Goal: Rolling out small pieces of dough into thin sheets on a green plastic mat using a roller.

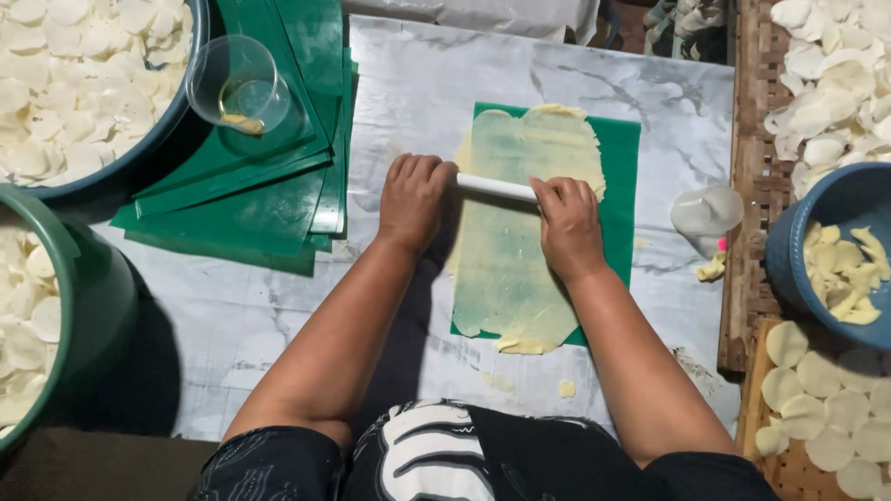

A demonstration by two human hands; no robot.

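Rolling step in hand: left hand (415,198) and right hand (566,223) clench the roller (497,187) ends, dough (520,232) beneath; next pass needs even pressure.

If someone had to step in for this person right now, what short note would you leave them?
Left hand and right hand: both press palm-down on a white rolling pin laid across the dough.
Dough sheet: thin and pale, spread on a green plastic sheet on the marble-patterned table; edges spill past the sheet at top and bottom.
Done: dough looks rolled quite flat.
Left: no rounds are cut from this sheet yet. A clear cup lies to the right, spare green sheets to the left.
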